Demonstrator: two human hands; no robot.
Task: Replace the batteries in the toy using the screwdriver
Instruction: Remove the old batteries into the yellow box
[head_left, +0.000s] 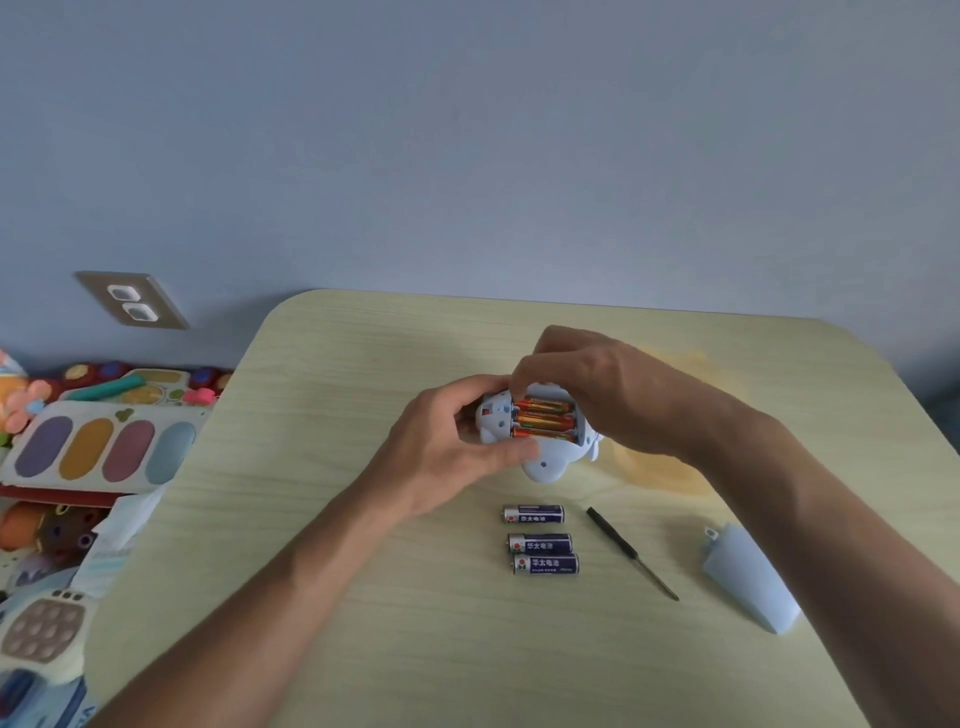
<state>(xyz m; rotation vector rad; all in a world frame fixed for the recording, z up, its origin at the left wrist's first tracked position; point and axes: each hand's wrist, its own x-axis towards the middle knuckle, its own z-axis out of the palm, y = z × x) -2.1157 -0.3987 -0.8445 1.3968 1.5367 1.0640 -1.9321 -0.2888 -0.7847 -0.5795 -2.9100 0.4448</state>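
Note:
A pale blue toy (540, 465) lies belly-up on the table (363, 597), its open compartment showing three orange batteries (543, 421). My left hand (452, 452) grips the toy's left side. My right hand (597, 384) reaches over from the right, fingertips on the top orange battery's left end. Three blue-purple batteries (540, 543) lie in a column just in front of the toy. A black screwdriver (631, 553) rests to their right, tip toward me. The pale blue battery cover (748, 577) lies at the right.
Left of the table sits a heap of toys, among them a white board with four coloured oval pads (104, 449) and a small game console (44, 629). A wall socket (132, 301) is behind them. An orange stain (670, 467) marks the table near the toy.

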